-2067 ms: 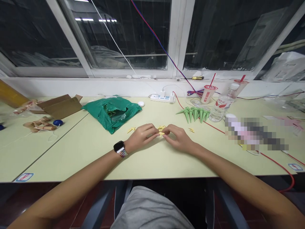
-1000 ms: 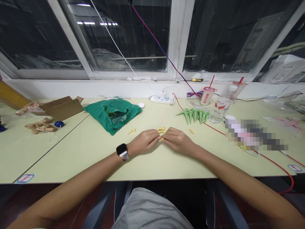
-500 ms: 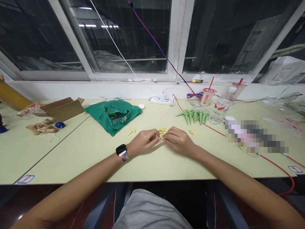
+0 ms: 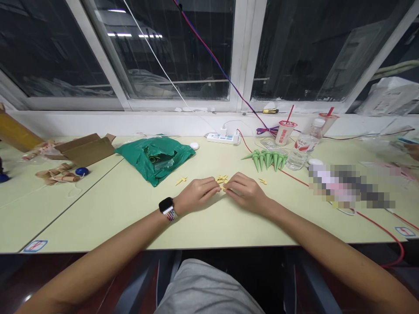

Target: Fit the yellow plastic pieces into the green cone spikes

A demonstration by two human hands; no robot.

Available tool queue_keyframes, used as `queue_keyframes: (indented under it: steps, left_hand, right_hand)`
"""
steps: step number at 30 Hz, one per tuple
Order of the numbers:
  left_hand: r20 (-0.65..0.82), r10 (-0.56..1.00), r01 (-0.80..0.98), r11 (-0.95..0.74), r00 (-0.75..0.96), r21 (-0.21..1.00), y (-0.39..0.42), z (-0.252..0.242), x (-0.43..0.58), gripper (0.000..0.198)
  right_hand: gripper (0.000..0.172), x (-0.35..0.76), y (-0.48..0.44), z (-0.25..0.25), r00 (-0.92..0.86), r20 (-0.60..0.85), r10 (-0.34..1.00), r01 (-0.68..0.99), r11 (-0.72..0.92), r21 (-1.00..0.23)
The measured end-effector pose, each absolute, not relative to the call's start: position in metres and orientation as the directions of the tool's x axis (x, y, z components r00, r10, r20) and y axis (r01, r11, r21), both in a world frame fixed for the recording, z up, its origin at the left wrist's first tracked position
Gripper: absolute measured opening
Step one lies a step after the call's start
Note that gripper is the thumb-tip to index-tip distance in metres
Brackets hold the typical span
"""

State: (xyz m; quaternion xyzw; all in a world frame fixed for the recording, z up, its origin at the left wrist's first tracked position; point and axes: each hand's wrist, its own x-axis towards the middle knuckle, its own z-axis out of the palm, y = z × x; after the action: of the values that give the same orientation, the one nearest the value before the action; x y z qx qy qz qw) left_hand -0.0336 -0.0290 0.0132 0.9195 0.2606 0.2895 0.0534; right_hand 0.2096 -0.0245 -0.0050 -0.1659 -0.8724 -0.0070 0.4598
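Observation:
My left hand [image 4: 196, 195], with a black watch on its wrist, and my right hand [image 4: 246, 192] rest on the pale yellow table [image 4: 209, 222], fingertips meeting. Both pinch a small yellow folded paper piece [image 4: 223, 188] between them; most of it is hidden by the fingers. Just behind the fingertips lies a small pile of yellow paper pieces [image 4: 222, 178]. One more yellow piece [image 4: 180, 179] lies to the left and another yellow piece [image 4: 262, 180] to the right.
A green plastic bag [image 4: 153, 157] lies at back left, a row of green paper cones [image 4: 268, 158] at back right. A water bottle [image 4: 303, 146], cups with red straws [image 4: 284, 131], a power strip [image 4: 223, 138], a cardboard box [image 4: 83, 147] and a red cable [image 4: 376, 220] are around.
My hands have stayed together on the small yellow piece, with only slight finger movement. The view has shifted a little.

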Motion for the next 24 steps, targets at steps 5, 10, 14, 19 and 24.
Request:
queue_keyframes:
  steps: [5,10,14,19,24]
  left_hand:
    - [0.508,0.517,0.447,-0.855,0.689,0.264,-0.0291,0.0132,-0.0357,0.03]
    - [0.514,0.574,0.493,-0.817,0.638,0.299,-0.0336,0.0151,-0.0365,0.016]
    - [0.514,0.513,0.465,-0.855,0.688,0.231,-0.0315,0.0169,-0.0357,0.028]
    - [0.514,0.547,0.487,-0.834,0.661,0.261,-0.0314,0.0166,-0.0358,0.027]
    - [0.516,0.581,0.502,-0.811,0.629,0.3,-0.0338,0.0143,-0.0371,0.013]
  right_hand:
    - [0.015,0.2101,-0.0247,-0.0061,-0.534,0.799,0.276,0.295,0.946,-0.13]
    - [0.013,0.2104,-0.0238,-0.0058,-0.524,0.804,0.282,0.311,0.942,-0.128]
    - [0.013,0.2109,-0.0244,-0.0049,-0.525,0.802,0.285,0.309,0.942,-0.133]
    - [0.014,0.2115,-0.0247,-0.0048,-0.532,0.793,0.297,0.308,0.94,-0.145]
    - [0.014,0.2118,-0.0237,-0.006,-0.518,0.799,0.307,0.314,0.936,-0.157]
